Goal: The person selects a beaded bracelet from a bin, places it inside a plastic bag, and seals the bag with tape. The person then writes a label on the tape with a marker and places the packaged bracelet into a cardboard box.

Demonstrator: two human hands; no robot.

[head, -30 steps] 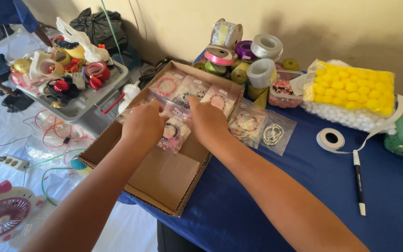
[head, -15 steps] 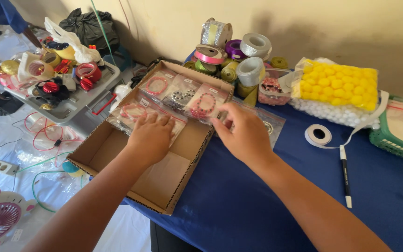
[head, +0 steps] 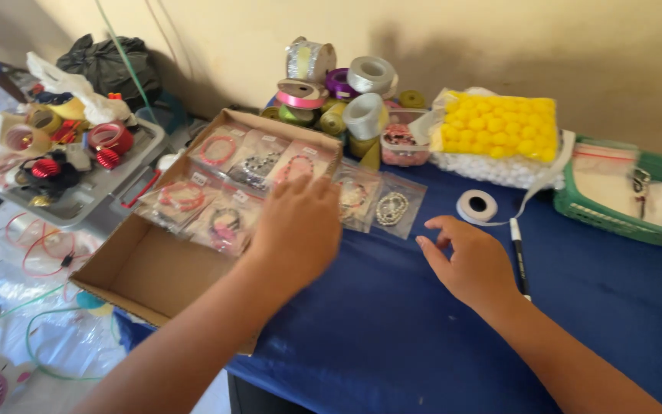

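Leftmost, I log a grey tray (head: pixel 109 201) heaped with ribbon rolls and red ornaments, a black bag (head: pixel 109 67) behind it. Next, an open cardboard box (head: pixel 155 268) hanging over the edge of the blue table (head: pixel 392 337); its far half holds clear packets of bracelets (head: pixel 227 172) laid in rows, its near half is bare. My left hand (head: pixel 296 230) hovers palm down over the box's right edge, fingers loosely spread, gripping nothing; whether it touches the packets below I cannot tell. Just beside it on the cloth, two more bracelet packets (head: pixel 381 203). Behind, a stack of ribbon spools (head: pixel 331 92). My right hand (head: pixel 469 261) rests near the cloth, fingers curled apart, empty. Close by: a tape roll (head: pixel 477 205) and a black pen (head: pixel 520 257). Further right, a bag of yellow pompoms (head: pixel 499 130), then a green basket (head: pixel 614 218).
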